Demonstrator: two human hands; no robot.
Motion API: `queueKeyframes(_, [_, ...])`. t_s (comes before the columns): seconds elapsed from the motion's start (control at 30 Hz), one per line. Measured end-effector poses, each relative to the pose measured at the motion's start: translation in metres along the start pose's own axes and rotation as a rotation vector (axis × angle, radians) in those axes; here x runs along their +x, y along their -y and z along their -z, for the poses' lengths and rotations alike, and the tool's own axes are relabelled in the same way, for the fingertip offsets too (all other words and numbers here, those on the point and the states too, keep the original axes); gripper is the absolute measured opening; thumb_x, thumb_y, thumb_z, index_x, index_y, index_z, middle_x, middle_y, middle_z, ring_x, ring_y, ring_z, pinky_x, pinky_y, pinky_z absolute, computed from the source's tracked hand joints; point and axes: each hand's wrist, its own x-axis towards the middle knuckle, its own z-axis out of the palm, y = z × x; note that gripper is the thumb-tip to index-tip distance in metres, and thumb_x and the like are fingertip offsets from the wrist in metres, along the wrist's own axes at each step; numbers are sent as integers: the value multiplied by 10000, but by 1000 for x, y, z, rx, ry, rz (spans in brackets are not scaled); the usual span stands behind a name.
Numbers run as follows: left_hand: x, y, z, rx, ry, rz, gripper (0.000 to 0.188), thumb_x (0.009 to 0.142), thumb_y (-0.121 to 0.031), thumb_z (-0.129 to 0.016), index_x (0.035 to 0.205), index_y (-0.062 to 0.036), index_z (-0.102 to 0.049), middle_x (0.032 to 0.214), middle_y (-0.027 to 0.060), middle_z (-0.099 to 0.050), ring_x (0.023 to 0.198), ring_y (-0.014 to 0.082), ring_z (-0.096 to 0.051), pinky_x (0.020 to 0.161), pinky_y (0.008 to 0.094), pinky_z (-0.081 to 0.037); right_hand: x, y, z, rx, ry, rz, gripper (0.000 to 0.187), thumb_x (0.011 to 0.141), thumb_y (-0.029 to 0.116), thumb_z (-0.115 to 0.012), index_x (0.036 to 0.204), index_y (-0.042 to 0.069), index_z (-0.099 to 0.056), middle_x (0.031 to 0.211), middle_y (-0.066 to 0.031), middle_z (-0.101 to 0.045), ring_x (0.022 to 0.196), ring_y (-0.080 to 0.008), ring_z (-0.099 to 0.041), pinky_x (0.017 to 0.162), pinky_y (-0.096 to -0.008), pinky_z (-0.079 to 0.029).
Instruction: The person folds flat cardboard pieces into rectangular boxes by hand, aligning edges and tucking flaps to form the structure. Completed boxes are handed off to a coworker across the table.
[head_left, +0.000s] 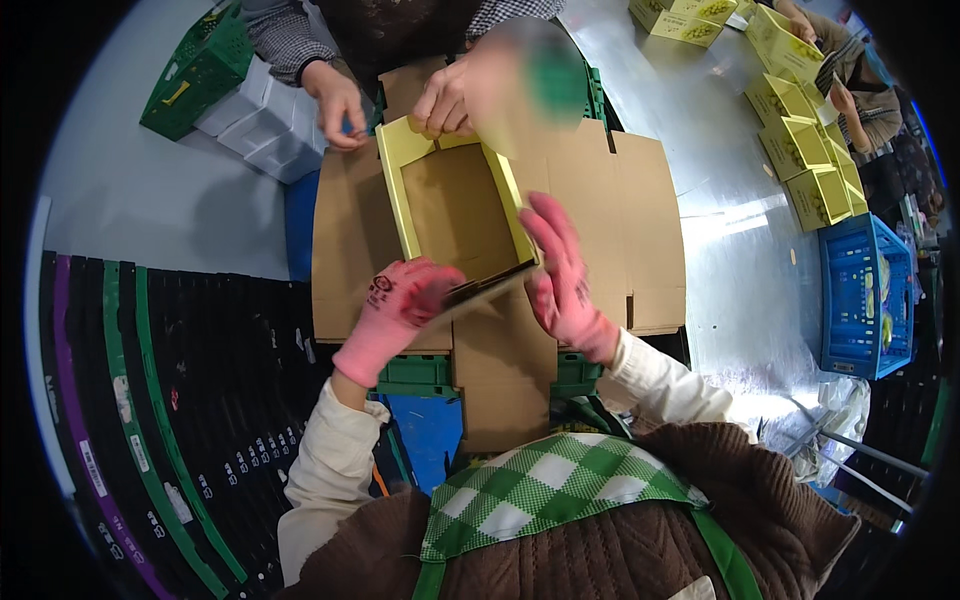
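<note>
An open-topped yellow cardboard box (pixel 406 205) with a plain brown inside stands over a flattened brown carton (pixel 640 220). My left hand (pixel 400 310), in a pink glove, is closed at the box's near left corner, its fingertips blurred by the near edge. My right hand (pixel 568 285), in a matching glove, is beside the near right corner, with fingers stretched out along the outer side and thumb apart. Across from me, a person's hand (pixel 445 100) grips the far edge of the box. That person's other hand (pixel 338 105) hovers left of it.
Green crates (pixel 415 375) support the brown carton. To the right, a metal table (pixel 715 255) carries several yellow boxes (pixel 800 150), where another person works, and a blue crate (pixel 865 300). Black crates (pixel 220 400) stand in rows at left. White boxes and a green basket (pixel 205 75) are stacked far left.
</note>
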Motion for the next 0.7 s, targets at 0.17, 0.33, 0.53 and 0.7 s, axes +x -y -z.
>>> queueKeyframes(0.17, [-18,-9,-17,-923,-197,293,427,988,-287,-460,1352,-68,-412,1340,71,-472,1272,164,-413,1090,303,-273,-8,-4,-37,443,-143,-439,432,1000,168,-415,1381,-29,-361,1308,-210,-474,1217,-292,-477,1034,-354,-354])
queueKeyframes(0.33, [17,-49,-69,-588,-818,280,651,906,-49,-589,1467,-59,-258,1441,54,-353,1167,122,-395,964,249,-337,-13,-14,-46,221,-288,-320,479,945,68,-498,1406,33,-370,1338,-193,-461,1233,-298,-471,1061,-401,-340])
queueKeyframes(0.53, [23,-53,-43,582,-552,2,536,769,-420,-684,1158,-60,-606,1201,117,-571,1198,322,-450,1068,598,-212,22,-1,25,-466,523,131,783,691,255,-755,1388,143,-417,1406,-139,-428,1311,-308,-394,1107,-550,-254])
queueKeyframes(0.7, [23,-62,-14,714,-184,-48,668,705,-543,-691,1107,-14,-614,1110,115,-612,1177,307,-490,1116,590,-163,41,-16,23,-438,721,289,832,597,323,-767,1339,105,-461,1375,-113,-466,1251,-282,-467,1097,-516,-308])
